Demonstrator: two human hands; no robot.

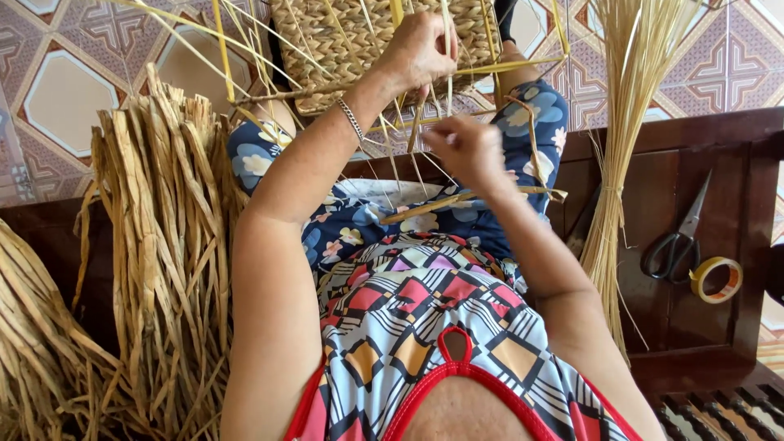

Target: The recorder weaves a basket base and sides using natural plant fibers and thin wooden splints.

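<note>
Up at the far middle, the left hand (418, 51) has its fingers curled tight over the near edge of a half-woven basket (359, 41), pinching thin pale straw stakes against the weave. Just nearer, the right hand (467, 149) is partly closed, with fingertips pressed together on a flat straw strand (457, 200) that runs leftward and nearer over the lap.

The basket is tan and thickly plaited, shaped over a yellow wire frame (222, 57); many loose stakes stick out of it in all directions. It rests on the person's knees, above the tiled floor (65, 90).

On the left, a big bundle of dried flat straw (163, 261) stands very close to the left arm, so there is little room on that side. On the right, a tied sheaf of thin straight reeds (629, 122) leans near the right arm. Farther right, on a dark wooden bench (735, 163), lie black scissors (678, 237) and a roll of yellow tape (717, 279), just beside each other and well apart from the hands.
</note>
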